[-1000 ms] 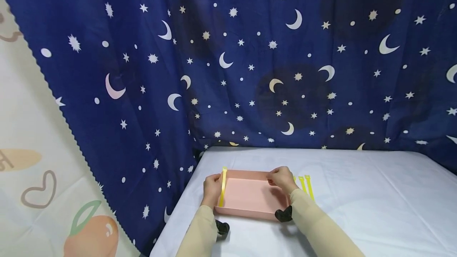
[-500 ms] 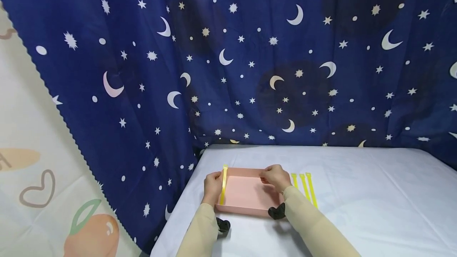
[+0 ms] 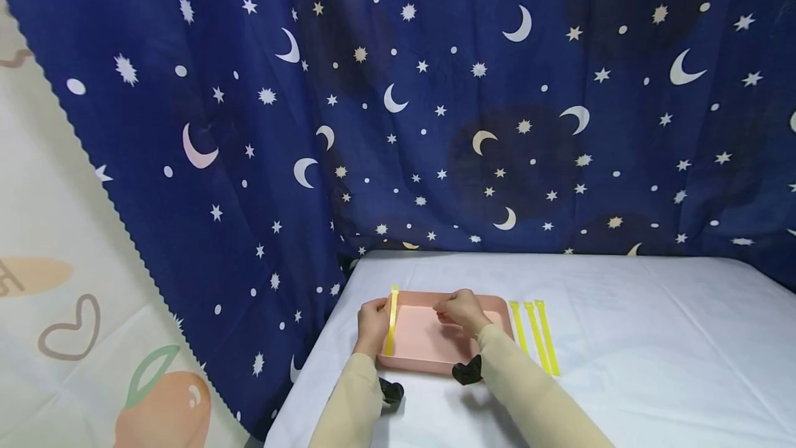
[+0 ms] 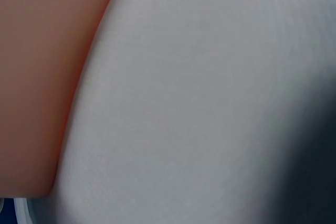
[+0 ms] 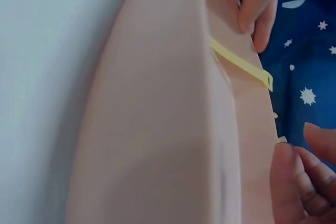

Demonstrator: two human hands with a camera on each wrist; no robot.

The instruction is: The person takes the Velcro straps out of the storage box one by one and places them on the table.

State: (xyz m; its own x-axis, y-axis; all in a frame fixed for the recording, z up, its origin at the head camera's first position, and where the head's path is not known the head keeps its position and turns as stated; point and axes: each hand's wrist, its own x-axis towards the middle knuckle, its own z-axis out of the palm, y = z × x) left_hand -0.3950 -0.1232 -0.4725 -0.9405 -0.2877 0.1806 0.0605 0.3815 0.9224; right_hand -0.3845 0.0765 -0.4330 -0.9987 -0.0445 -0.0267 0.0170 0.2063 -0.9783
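A pink rectangular tray (image 3: 413,364) with low walls sits on the white-covered table. Across its left end lies a yellow strap (image 3: 392,323), its slotted head (image 5: 269,81) sticking out past the far rim. My left hand (image 3: 372,323) grips the tray's left side; the right wrist view shows its fingers (image 5: 257,17) at the rim. Over the tray's middle, near the far wall, is my right hand (image 3: 461,311), with loosely bent fingers and the thumb (image 5: 319,141) apart from them, nothing between. The left wrist view holds only the tray's outer wall (image 4: 42,77), cloth and a dark blur.
Three more yellow straps (image 3: 536,337) lie side by side right of the tray. Black wrist-worn devices (image 3: 468,370) hang below both wrists. White cloth (image 3: 653,337) covers the table, and a blue curtain (image 3: 435,123) with moons and stars hangs behind it.
My right hand has moved left from the tray's far right corner to above its middle, uncovering that corner and the three straps. The left hand stays at the tray's left side.
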